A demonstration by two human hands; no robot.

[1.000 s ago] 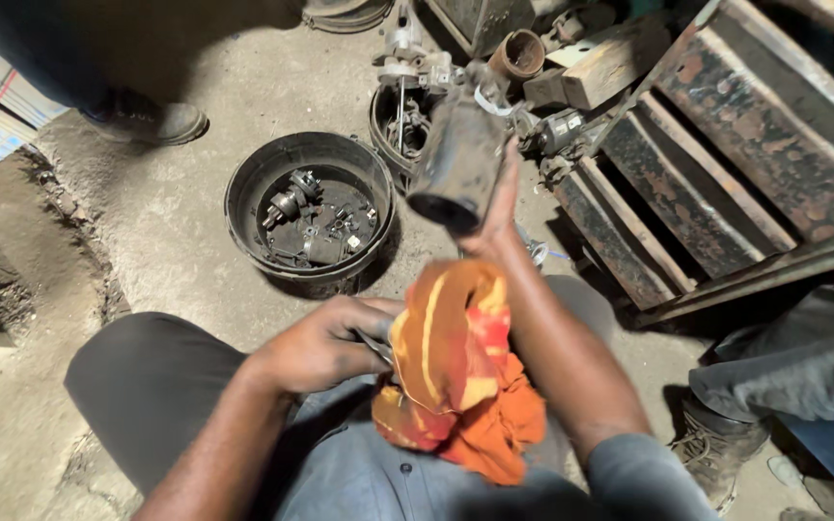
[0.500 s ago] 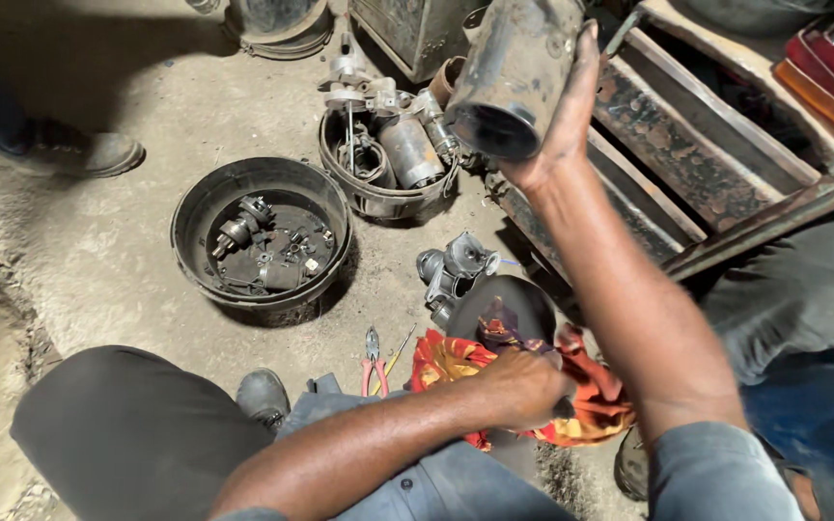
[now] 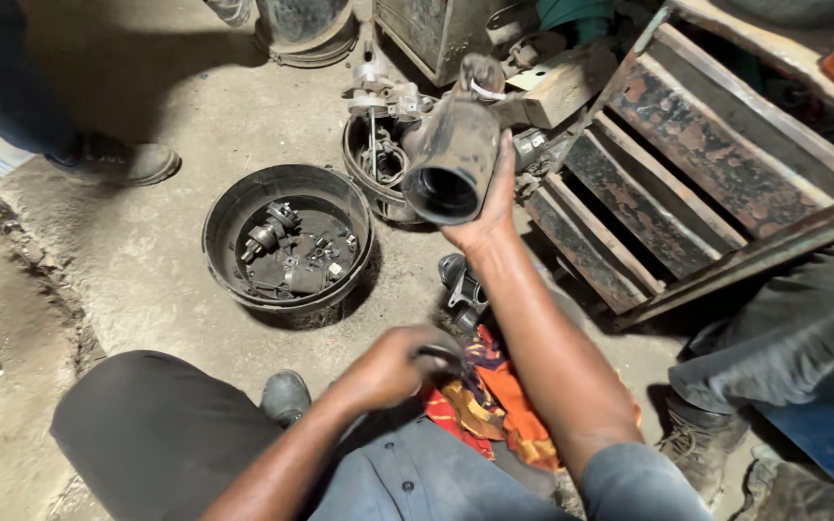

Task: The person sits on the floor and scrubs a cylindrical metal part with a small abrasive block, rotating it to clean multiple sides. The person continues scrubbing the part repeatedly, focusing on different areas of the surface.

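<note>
From the head camera I see my right hand [image 3: 483, 214] wrapped around a dark metal cylinder [image 3: 451, 159], lifted with its open mouth toward me, above the smaller bowl of parts [image 3: 378, 164]. My left hand [image 3: 393, 365] is closed, pinching the orange rag [image 3: 494, 405] on my lap. Bare concrete lies left of the round black tub [image 3: 287, 241]; rusted frames [image 3: 668, 183] crowd the right edge.

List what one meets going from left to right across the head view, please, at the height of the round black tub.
Dark shoe → round black tub with small metal parts → second tub of parts → dirty metal cylinder held up in the right hand → rusty slatted metal frame.
</note>
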